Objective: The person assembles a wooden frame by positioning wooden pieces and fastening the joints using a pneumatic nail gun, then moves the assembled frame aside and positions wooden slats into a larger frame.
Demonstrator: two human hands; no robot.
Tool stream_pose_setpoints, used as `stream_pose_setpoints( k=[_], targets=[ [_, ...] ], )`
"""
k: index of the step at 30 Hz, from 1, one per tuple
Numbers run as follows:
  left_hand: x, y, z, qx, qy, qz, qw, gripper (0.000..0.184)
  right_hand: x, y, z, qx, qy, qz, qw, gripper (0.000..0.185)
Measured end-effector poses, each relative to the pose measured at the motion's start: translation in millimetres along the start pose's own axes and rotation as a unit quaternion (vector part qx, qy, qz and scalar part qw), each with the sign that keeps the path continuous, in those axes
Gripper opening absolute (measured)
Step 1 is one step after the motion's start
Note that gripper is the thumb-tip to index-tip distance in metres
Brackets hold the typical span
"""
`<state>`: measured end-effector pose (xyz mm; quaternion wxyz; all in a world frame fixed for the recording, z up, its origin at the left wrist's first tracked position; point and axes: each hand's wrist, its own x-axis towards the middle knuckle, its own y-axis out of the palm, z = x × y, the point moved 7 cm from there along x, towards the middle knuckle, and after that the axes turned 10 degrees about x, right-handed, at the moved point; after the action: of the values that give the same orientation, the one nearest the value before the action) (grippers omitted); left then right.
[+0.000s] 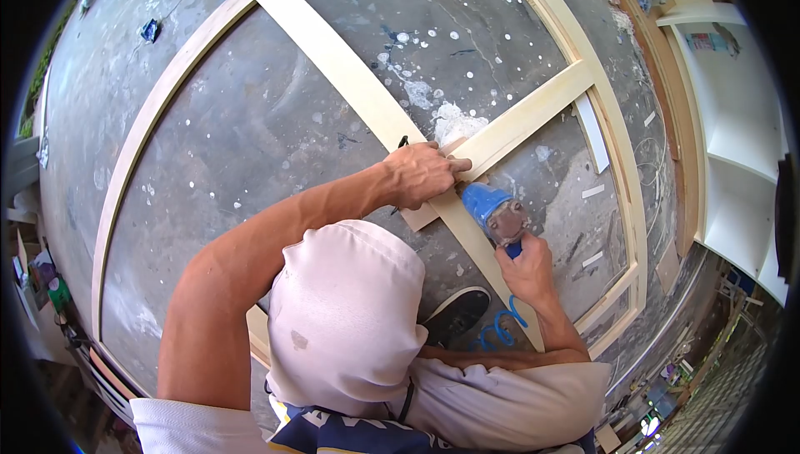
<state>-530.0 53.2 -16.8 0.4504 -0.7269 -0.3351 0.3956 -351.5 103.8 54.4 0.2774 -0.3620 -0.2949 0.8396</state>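
Note:
My left hand point(422, 174) presses down on the joint where the long wooden slat point(346, 62) meets the shorter cross slat point(533, 116), its fingers curled over the wood. A thin black pen-like item point(403, 141) pokes out beside that hand; how it is held is hidden. A short wood block point(419, 216) lies under the slat below my wrist. In my right hand point(530, 269) is the handle of a blue air nail gun point(486, 202), its nose against or very close to the joint. A coiled blue air hose point(502, 327) trails beneath my right forearm.
A large curved wooden frame point(133, 141) surrounds me on the paint-spotted concrete floor point(225, 133). My dark shoe point(457, 314) stands between the slats. White shelving point(744, 191) rises at the right. Small white strips point(592, 191) and a blue scrap point(150, 30) lie on the floor.

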Motion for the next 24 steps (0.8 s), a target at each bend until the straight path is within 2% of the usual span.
stream_pose_setpoints(
  k=[8,10,11,13,19,20,21,23,24],
  targets=[
    [1,4,-1,0.001,0.002,-0.011,1.0,0.062,-1,3,0,-0.012,0.017,0.007,1.0,0.025],
    [0,3,0,-0.004,-0.008,-0.031,0.999,0.012,-1,1,4,-0.011,0.028,0.01,1.0,0.025],
    [0,3,1,-0.003,-0.005,-0.031,0.999,0.012,0,1,6,-0.01,0.037,0.013,0.999,0.026],
    [1,6,0,-0.001,0.007,-0.014,1.0,0.066,1,0,11,-0.016,0.035,0.01,0.999,0.026],
    [-2,5,1,0.009,0.004,-0.047,0.999,0.066,-1,-1,-2,0.005,0.029,0.012,0.999,0.027],
    [0,11,3,0.011,0.004,-0.053,0.999,0.079,-3,-1,-9,0.022,0.038,0.011,0.999,0.027],
    [-3,5,4,0.011,0.004,-0.053,0.999,0.079,-5,-2,-9,0.021,0.038,0.011,0.999,0.027],
    [-11,-3,16,-0.052,-0.059,-0.024,0.997,0.099,-8,-6,-12,0.03,0.052,-0.007,0.998,0.026],
    [-14,-2,23,-0.053,-0.06,-0.025,0.996,0.099,-8,-7,-9,0.029,0.051,-0.006,0.998,0.026]
  ],
)
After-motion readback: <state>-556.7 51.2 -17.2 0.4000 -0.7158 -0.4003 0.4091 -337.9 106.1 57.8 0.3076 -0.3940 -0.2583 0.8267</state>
